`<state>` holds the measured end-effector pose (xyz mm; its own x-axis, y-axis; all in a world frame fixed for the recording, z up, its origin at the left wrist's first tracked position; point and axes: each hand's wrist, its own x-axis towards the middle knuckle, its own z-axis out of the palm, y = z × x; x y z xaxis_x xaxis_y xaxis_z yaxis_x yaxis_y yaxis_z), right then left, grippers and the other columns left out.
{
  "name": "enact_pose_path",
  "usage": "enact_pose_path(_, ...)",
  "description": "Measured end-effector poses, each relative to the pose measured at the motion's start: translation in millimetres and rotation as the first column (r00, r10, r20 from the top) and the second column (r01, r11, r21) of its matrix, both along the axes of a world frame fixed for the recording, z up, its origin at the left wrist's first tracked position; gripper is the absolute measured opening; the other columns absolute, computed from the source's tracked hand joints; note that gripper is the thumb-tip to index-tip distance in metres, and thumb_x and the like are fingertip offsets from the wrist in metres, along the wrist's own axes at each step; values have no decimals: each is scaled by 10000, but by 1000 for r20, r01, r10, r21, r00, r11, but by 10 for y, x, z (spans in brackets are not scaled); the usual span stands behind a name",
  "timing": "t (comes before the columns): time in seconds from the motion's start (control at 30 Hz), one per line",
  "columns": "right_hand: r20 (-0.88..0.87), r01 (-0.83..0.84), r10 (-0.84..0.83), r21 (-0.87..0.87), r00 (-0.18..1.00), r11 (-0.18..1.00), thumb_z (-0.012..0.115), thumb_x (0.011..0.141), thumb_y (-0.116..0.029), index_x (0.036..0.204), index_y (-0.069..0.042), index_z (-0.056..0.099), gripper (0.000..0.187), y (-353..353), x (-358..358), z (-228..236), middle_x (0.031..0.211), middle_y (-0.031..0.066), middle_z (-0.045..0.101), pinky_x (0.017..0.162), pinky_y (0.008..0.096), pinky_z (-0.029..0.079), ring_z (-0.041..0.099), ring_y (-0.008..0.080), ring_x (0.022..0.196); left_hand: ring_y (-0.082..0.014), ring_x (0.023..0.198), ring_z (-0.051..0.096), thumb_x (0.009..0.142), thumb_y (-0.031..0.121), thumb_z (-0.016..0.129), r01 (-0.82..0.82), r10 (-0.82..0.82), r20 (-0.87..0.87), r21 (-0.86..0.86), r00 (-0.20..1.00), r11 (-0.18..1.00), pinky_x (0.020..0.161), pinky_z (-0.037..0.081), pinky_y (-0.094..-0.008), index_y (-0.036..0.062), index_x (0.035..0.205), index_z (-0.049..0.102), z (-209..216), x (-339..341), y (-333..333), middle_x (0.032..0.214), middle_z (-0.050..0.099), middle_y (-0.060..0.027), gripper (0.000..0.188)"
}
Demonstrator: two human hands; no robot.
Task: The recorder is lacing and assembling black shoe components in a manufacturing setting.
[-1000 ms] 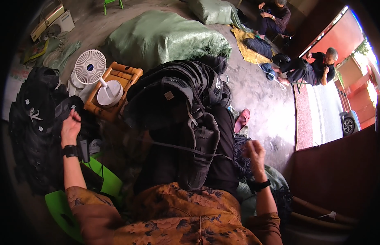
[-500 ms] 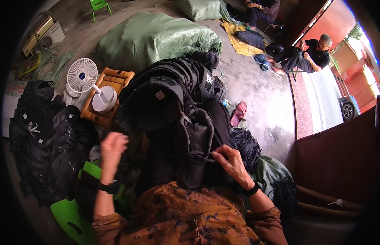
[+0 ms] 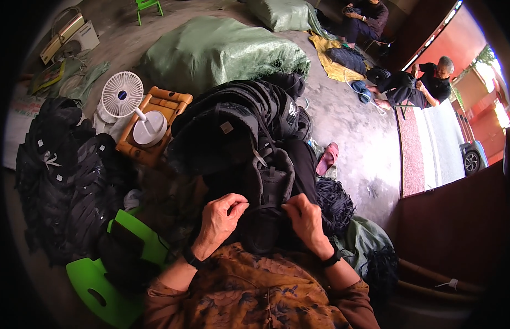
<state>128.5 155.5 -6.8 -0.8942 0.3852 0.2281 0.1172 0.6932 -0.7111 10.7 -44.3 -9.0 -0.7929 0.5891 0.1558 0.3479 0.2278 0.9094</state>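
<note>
A black shoe (image 3: 274, 175) lies on my lap, its opening away from me and its toe toward my body. At the left side of the shoe, my left hand (image 3: 221, 222) is closed in a pinch. My right hand (image 3: 307, 222) pinches at the right side, level with the left. A dark shoelace (image 3: 265, 207) runs across the shoe between the two hands; the ends inside the fingers are hard to see. Just beyond stands a row of stacked black shoes (image 3: 233, 115), some with pale tags.
Black shoes (image 3: 74, 181) are heaped at left, near a green plastic chair (image 3: 93, 290). A white fan (image 3: 148, 129) sits on a bamboo stool (image 3: 175, 104). Dark laces (image 3: 334, 203) lie at right, with a pink slipper (image 3: 327, 159) beyond. Farther off are a green sack (image 3: 222, 55) and two seated people.
My left hand has come in from the left to the shoe's left side, and its fingers are now pinched. The right hand stays by the shoe's right side. The view has shifted slightly.
</note>
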Motion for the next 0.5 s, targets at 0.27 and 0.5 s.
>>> enact_pose_path(0.27,175,-1,77,-399,982,917,647,930,-147,893,-11,575,158,79,103,62,648,52,608,468,254,412,528,91,513,-147,642,646,886,24,635,12,-18,59,99,998,995,573,507,-263,14,927,635,65,-7,104,766,674,-79,43)
enact_pose_path(0.5,183,57,26,-430,983,901,634,931,-129,887,-9,586,137,52,89,55,639,53,604,463,254,437,538,91,498,-271,694,635,830,62,615,34,-154,-404,-287,902,957,594,491,-385,68,792,551,274,-11,201,736,584,-101,75)
